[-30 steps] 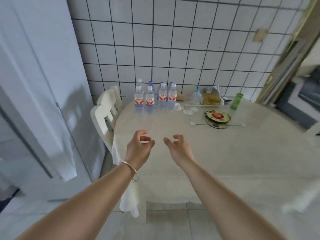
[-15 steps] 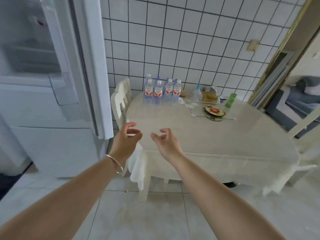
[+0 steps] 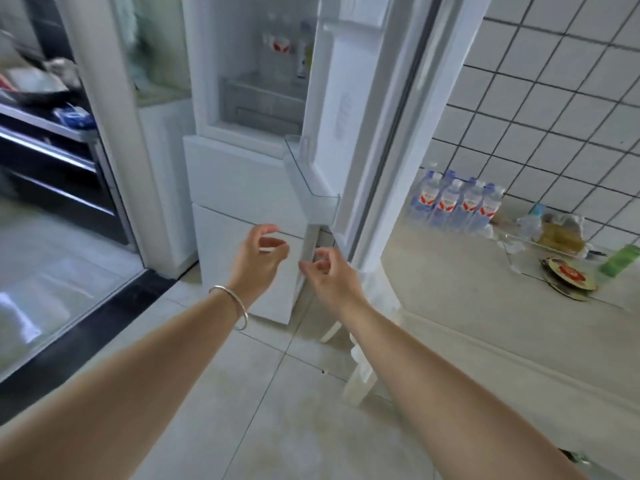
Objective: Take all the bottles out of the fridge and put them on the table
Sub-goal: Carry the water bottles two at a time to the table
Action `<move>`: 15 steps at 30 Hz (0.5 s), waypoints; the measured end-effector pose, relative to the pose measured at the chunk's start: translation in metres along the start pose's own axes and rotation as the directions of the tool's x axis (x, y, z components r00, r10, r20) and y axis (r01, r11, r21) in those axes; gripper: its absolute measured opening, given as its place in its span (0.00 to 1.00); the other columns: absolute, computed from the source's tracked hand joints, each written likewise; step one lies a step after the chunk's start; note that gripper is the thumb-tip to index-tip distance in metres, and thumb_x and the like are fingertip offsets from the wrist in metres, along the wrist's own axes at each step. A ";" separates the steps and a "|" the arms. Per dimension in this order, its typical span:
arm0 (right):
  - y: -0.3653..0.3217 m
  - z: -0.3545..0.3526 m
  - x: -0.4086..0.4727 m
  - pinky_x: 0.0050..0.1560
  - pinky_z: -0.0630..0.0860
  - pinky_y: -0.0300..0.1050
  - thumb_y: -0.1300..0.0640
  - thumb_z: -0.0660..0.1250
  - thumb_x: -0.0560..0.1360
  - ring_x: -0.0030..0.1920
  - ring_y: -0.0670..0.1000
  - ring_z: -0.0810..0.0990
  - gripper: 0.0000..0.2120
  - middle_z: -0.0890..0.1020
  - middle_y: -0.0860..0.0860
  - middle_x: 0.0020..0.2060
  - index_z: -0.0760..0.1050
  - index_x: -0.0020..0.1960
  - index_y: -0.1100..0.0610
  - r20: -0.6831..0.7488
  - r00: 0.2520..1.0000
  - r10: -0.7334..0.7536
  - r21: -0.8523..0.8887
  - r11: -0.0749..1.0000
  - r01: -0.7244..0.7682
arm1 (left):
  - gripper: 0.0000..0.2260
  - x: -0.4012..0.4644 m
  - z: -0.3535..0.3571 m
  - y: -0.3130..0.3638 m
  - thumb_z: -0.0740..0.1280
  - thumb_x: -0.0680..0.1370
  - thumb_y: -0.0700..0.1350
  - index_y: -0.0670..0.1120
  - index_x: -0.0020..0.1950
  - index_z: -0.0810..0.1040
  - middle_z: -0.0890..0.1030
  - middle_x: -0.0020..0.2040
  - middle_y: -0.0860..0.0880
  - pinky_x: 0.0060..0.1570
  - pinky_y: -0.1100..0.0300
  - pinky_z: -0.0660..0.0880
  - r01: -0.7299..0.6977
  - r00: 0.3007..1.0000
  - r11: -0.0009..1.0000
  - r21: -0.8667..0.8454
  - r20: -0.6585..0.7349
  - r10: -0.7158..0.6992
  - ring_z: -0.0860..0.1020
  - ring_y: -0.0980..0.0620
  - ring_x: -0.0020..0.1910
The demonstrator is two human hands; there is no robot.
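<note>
Head view: both your forearms reach forward over the pale tiled floor [image 3: 270, 420], hands side by side and apart, in front of the fridge's lower drawers. Your left hand [image 3: 258, 263] has fingers loosely curled, spread, gripping nothing; a silver bangle [image 3: 232, 306] sits on that wrist. Your right hand [image 3: 330, 273] is the same: fingers half-curled, empty, just in front of the bottom edge of the open fridge door [image 3: 349, 109].

Fridge [image 3: 242, 174] is white, upper door swung open to the right; its lowest door shelf [image 3: 311, 178] shows nothing in it that you can make out. Inside the upper compartment, on the back part of a shelf, stand bottles in the fridge [image 3: 282, 50] with red-and-white labels. They're blurred; count can't be told, at least two. A clear drawer [image 3: 263, 98] sits below them.

Table [image 3: 485, 323] is to the right, covered in a cream cloth, against the white tiled wall [image 3: 554, 98]. At its far left corner by the wall, bottles on the table [image 3: 457, 204] stand upright, packed touching in a cluster, blue caps, red labels. Further right along the far edge: a bagged food item [image 3: 557, 230], a round red-and-gold plate [image 3: 568, 277], a green cup [image 3: 620, 259].

Far left, a doorway opens onto a dark cabinet [image 3: 52, 161], blurred.
</note>
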State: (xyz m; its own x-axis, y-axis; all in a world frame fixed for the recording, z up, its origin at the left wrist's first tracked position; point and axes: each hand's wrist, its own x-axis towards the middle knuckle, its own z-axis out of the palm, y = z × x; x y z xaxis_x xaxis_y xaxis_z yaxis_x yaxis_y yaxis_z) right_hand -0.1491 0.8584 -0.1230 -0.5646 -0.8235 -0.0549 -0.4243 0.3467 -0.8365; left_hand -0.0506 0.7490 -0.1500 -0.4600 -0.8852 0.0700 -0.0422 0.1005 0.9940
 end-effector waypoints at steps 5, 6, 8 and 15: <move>-0.066 0.064 0.056 0.52 0.68 0.42 0.43 0.63 0.75 0.52 0.47 0.73 0.23 0.74 0.46 0.53 0.66 0.67 0.52 -0.052 0.997 -0.052 0.028 0.998 0.054 | 0.15 0.058 -0.080 0.011 0.68 0.75 0.40 0.49 0.60 0.71 0.79 0.47 0.52 0.52 0.46 0.75 -0.085 0.996 0.996 0.039 -0.024 0.086 0.79 0.45 0.50; -0.078 0.076 0.069 0.51 0.67 0.41 0.43 0.62 0.75 0.53 0.47 0.74 0.23 0.75 0.46 0.53 0.66 0.67 0.52 -0.055 0.997 -0.051 0.043 0.998 0.053 | 0.15 0.072 -0.095 0.012 0.68 0.75 0.40 0.48 0.60 0.71 0.79 0.47 0.51 0.52 0.47 0.76 -0.102 0.994 0.993 0.055 -0.019 0.103 0.79 0.44 0.51; -0.099 0.097 0.093 0.51 0.67 0.42 0.44 0.62 0.75 0.54 0.49 0.74 0.23 0.74 0.46 0.52 0.66 0.66 0.52 -0.064 0.997 -0.044 0.058 0.997 0.048 | 0.15 0.101 -0.123 0.014 0.68 0.75 0.42 0.48 0.61 0.71 0.80 0.48 0.50 0.51 0.48 0.76 -0.117 0.993 0.989 0.087 -0.026 0.119 0.80 0.45 0.51; -0.143 0.138 0.192 0.54 0.70 0.44 0.44 0.62 0.75 0.54 0.48 0.73 0.23 0.73 0.45 0.52 0.65 0.67 0.51 -0.089 0.995 -0.051 0.077 0.995 0.058 | 0.13 0.213 -0.169 0.014 0.67 0.75 0.43 0.52 0.59 0.72 0.80 0.47 0.54 0.51 0.49 0.77 -0.122 0.992 0.989 0.085 -0.008 0.123 0.80 0.47 0.51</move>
State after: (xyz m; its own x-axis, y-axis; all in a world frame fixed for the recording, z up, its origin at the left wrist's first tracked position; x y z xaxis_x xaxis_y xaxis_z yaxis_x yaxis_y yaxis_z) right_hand -0.0996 0.5885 -0.0887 -0.6027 -0.7971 0.0366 -0.4009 0.2628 -0.8776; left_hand 0.0011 0.4852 -0.1067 -0.4547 -0.8697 0.1923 -0.0612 0.2459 0.9674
